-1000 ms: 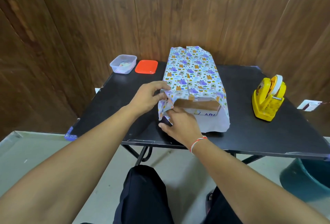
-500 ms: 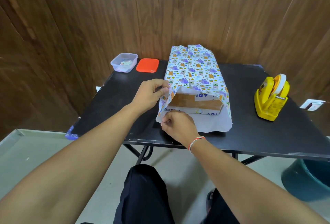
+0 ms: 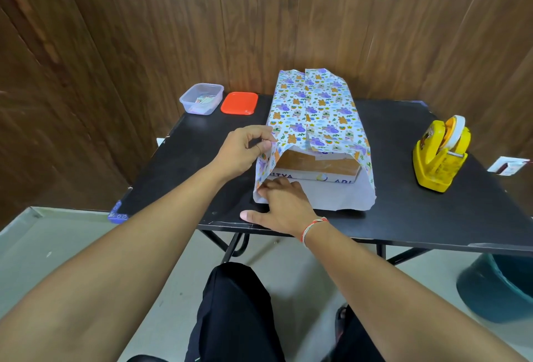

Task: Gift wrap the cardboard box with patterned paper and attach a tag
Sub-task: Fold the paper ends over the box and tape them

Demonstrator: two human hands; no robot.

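Near end of wrap open, cardboard box point(image 3: 317, 166) visible inside at table point(image 3: 403, 211) centre.
Left hand point(image 3: 240, 149) pinches patterned paper point(image 3: 313, 113) at left edge; right hand point(image 3: 281, 205) flat, fingers spread, pressing bottom flap near table front edge.

left hand point(image 3: 245, 149) pinching patterned paper point(image 3: 314, 113), box point(image 3: 317, 166) apparently inside

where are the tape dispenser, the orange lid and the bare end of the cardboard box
tape dispenser point(image 3: 438, 156): head view, yellow body.
orange lid point(image 3: 239, 103): head view, middle of its top.
cardboard box point(image 3: 314, 164): head view, brown top at its unwrapped near end.
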